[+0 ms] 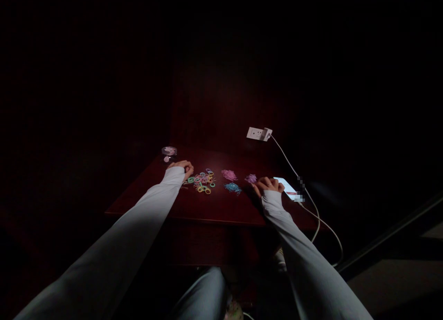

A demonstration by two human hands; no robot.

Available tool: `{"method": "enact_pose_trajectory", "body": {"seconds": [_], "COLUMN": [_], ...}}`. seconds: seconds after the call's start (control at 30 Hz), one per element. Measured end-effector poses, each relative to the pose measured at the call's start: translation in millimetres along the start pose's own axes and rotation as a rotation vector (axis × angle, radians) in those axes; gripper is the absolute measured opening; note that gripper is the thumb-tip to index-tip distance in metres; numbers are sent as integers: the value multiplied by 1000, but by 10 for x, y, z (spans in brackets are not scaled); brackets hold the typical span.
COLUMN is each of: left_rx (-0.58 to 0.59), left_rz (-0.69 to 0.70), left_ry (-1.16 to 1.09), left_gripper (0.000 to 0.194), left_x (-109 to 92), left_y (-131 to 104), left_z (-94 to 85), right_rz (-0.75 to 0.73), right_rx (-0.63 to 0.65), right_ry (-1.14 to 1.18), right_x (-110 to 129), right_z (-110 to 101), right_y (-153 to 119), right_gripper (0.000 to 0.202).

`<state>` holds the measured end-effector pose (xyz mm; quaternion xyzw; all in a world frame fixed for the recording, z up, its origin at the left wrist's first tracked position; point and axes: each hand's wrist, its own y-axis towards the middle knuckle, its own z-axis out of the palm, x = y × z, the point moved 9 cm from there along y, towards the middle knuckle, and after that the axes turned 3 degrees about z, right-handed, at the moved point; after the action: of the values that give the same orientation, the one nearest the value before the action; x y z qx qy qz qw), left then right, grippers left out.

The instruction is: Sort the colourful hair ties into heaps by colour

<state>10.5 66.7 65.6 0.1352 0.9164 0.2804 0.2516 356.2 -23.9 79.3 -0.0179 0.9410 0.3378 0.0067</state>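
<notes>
My left hand [183, 166] rests with its fingers curled at the left edge of a mixed pile of coloured hair ties [203, 179]. Whatever may be inside the curl is hidden. Right of that pile lie a pink heap of small elastic bands [229, 174] and a blue heap of elastic bands [232, 188]. My right hand [270, 185] is low over the table, just beside a purple heap of elastic bands [251, 178]. Its fingers are bent but apart, and I see nothing held in them.
A lit phone [288, 189] lies right of my right hand, with a white cable [313, 202] running to a charger [266, 134] in a wall socket [255, 133]. A clear round container [169, 151] stands at the back left of the dark red table [214, 211].
</notes>
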Motion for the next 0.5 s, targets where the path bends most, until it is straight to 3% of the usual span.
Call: {"method": "enact_pose_trajectory", "body": {"seconds": [0.13, 0.2, 0.27, 0.4, 0.5], "left_rx": [-31, -43, -54, -60, -52], "left_rz": [-19, -24, -24, -23, -31], "left_ry": [4, 15, 24, 24, 17], "left_gripper": [21, 24, 27, 29, 28], "left_x": [30, 42, 42, 30, 35], "left_y": [-7, -11, -13, -6, 1], "left_z": [-43, -54, -60, -49, -29], "right_rz": [-173, -204, -131, 118, 181], "right_rx": [42, 59, 44, -12, 33], "right_ry": [42, 85, 142, 230, 254], "right_x": [506, 571, 411, -228, -524], "right_z": [112, 120, 82, 23, 91], "right_y": [25, 37, 67, 49, -50], "right_gripper": [36, 39, 43, 54, 54]}}
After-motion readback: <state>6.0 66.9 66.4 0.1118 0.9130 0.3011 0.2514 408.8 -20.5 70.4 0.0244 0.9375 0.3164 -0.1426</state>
